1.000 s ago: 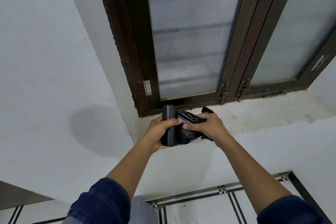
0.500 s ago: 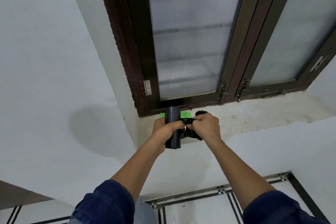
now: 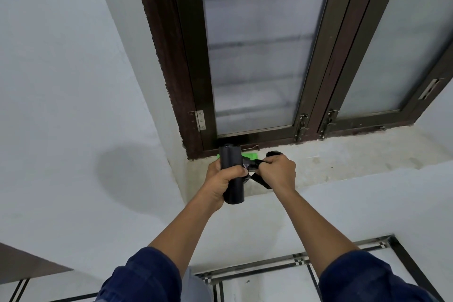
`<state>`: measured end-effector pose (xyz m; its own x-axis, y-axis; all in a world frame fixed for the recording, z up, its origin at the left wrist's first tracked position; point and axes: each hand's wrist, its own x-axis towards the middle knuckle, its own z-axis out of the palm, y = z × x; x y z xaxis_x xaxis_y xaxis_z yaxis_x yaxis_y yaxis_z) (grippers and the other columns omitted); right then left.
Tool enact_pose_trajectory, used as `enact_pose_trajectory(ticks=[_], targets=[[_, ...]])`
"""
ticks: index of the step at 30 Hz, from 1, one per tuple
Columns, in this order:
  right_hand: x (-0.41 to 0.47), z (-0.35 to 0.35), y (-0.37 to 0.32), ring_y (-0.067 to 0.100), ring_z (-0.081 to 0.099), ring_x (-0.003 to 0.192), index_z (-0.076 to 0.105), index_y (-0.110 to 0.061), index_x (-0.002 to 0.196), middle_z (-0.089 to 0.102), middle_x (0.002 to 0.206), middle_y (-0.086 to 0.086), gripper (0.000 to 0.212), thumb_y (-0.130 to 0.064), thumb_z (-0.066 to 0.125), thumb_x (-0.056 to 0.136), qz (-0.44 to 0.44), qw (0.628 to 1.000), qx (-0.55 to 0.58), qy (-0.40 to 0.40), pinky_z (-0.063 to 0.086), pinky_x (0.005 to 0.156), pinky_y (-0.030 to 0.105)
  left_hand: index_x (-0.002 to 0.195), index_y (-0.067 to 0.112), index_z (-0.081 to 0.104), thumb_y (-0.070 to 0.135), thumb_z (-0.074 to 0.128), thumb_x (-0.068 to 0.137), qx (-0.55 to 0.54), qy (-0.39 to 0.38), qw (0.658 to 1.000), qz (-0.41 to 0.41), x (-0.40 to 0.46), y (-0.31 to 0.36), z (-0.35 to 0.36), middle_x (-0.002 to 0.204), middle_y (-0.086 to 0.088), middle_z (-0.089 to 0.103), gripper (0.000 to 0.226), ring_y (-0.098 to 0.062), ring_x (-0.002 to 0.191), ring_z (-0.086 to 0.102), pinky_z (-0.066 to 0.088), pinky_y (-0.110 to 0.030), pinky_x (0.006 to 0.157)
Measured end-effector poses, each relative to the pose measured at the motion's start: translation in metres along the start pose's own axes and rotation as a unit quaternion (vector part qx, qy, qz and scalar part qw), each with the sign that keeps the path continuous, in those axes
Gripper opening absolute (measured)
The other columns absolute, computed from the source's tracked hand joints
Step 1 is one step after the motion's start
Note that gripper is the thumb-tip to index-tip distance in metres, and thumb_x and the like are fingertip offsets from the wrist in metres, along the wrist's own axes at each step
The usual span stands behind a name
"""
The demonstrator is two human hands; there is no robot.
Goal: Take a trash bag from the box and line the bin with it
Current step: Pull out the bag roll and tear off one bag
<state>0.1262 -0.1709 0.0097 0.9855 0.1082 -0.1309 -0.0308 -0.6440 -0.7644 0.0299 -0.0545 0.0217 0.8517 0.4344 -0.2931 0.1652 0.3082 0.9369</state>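
Black thin film, light and slippery: we keep left hand (image 3: 224, 180) clamped around roll (image 3: 231, 174), right hand (image 3: 278, 171) fisted on bunched trash bag (image 3: 257, 169) near the perforation.

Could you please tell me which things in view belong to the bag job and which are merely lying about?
In use:
black cylindrical plastic trash-bag roll, in left hand
loose black bag end, in right hand
green box

Just there:
dark brown window frame
pale concrete sill

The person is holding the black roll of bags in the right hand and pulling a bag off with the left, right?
Not quite. The head view shows the hands swapped: the left hand holds the black roll of bags, and the right hand pulls the bag off.
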Motion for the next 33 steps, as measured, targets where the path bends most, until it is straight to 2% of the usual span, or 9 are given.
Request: enact_pose_trajectory(ticks=[4, 9, 14, 17, 20, 24, 26, 29, 33], targets=[[0.01, -0.003, -0.003, 0.021, 0.057, 0.068, 0.079, -0.015, 0.075, 0.068, 0.068, 0.004, 0.01, -0.01, 0.07, 0.073, -0.004, 1.0, -0.011, -0.004, 0.05, 0.059, 0.027, 0.099, 0.017, 0.065, 0.0, 0.079, 0.073, -0.025, 0.001, 1.0, 0.006, 0.001, 0.005, 0.001, 0.086, -0.005, 0.067, 0.034, -0.024, 0.084, 0.063, 0.053, -0.03, 0.069], [0.011, 0.008, 0.008, 0.029, 0.068, 0.076, 0.082, -0.019, 0.093, 0.075, 0.081, 0.007, 0.02, -0.01, 0.071, 0.079, -0.05, 0.997, -0.035, 0.038, 0.061, 0.07, 0.035, 0.098, 0.014, 0.064, -0.006, 0.074, 0.078, -0.033, 0.015, 0.999, -0.008, 0.002, 0.002, 0.006, 0.089, -0.009, 0.067, 0.03, -0.028, 0.086, 0.063, 0.055, -0.035, 0.073], [0.026, -0.001, 0.028, 0.032, 0.069, 0.09, 0.08, -0.017, 0.105, 0.077, 0.092, 0.01, 0.021, -0.011, 0.071, 0.087, -0.058, 0.992, -0.052, 0.095, 0.048, 0.071, 0.029, 0.106, 0.005, 0.065, 0.003, 0.081, 0.06, -0.069, 0.016, 0.996, -0.049, 0.002, 0.007, 0.003, 0.097, -0.02, 0.067, 0.049, -0.035, 0.087, 0.066, 0.061, -0.057, 0.086], [0.034, -0.005, 0.031, 0.034, 0.067, 0.086, 0.081, -0.017, 0.104, 0.076, 0.091, 0.012, 0.021, -0.009, 0.07, 0.087, -0.065, 0.992, -0.057, 0.093, 0.05, 0.07, 0.031, 0.118, -0.002, 0.06, 0.001, 0.08, 0.06, -0.121, 0.024, 0.991, -0.05, 0.003, 0.014, 0.004, 0.105, -0.027, 0.068, 0.061, -0.039, 0.087, 0.068, 0.062, -0.047, 0.071], [0.038, -0.006, 0.04, 0.034, 0.061, 0.076, 0.081, -0.015, 0.1, 0.072, 0.1, 0.016, 0.029, 0.001, 0.064, 0.083, -0.101, 0.986, -0.093, 0.097, 0.044, 0.065, 0.029, 0.11, 0.001, 0.062, 0.001, 0.077, 0.059, -0.153, 0.022, 0.987, -0.046, 0.004, 0.019, 0.007, 0.101, -0.026, 0.067, 0.053, -0.037, 0.083, 0.068, 0.062, -0.043, 0.066], [0.035, -0.006, 0.048, 0.041, 0.067, 0.094, 0.077, -0.009, 0.11, 0.064, 0.129, 0.016, 0.037, 0.009, 0.061, 0.081, -0.137, 0.977, -0.136, 0.088, 0.055, 0.075, 0.035, 0.115, 0.0, 0.06, 0.007, 0.083, 0.047, -0.177, 0.026, 0.982, -0.058, 0.007, 0.014, 0.006, 0.105, -0.03, 0.067, 0.072, -0.039, 0.087, 0.067, 0.062, -0.046, 0.072], [0.036, -0.007, 0.052, 0.04, 0.067, 0.095, 0.075, -0.008, 0.116, 0.06, 0.135, 0.015, 0.043, 0.01, 0.061, 0.08, -0.163, 0.969, -0.172, 0.073, 0.057, 0.076, 0.036, 0.121, 0.0, 0.059, 0.012, 0.083, 0.043, -0.149, 0.005, 0.986, -0.075, 0.006, 0.014, 0.007, 0.105, -0.029, 0.067, 0.083, -0.038, 0.085, 0.067, 0.061, -0.045, 0.07], [0.045, -0.008, 0.058, 0.037, 0.064, 0.094, 0.072, -0.009, 0.118, 0.058, 0.131, 0.015, 0.043, 0.009, 0.06, 0.081, -0.197, 0.949, -0.237, 0.063, 0.058, 0.073, 0.038, 0.108, 0.003, 0.06, 0.008, 0.078, 0.049, -0.109, -0.055, 0.985, -0.122, -0.003, 0.019, 0.005, 0.082, -0.017, 0.065, 0.063, -0.028, 0.063, 0.065, 0.058, -0.038, 0.061], [0.066, -0.022, 0.081, 0.031, 0.059, 0.084, 0.065, -0.007, 0.12, 0.061, 0.119, 0.014, 0.033, 0.002, 0.055, 0.09, -0.123, 0.959, -0.246, 0.073, 0.053, 0.068, 0.036, 0.099, 0.004, 0.058, 0.005, 0.086, 0.046, -0.191, -0.218, 0.948, -0.129, -0.007, 0.033, -0.012, 0.072, -0.009, 0.056, 0.06, -0.017, 0.054, 0.054, 0.052, -0.031, 0.059]])
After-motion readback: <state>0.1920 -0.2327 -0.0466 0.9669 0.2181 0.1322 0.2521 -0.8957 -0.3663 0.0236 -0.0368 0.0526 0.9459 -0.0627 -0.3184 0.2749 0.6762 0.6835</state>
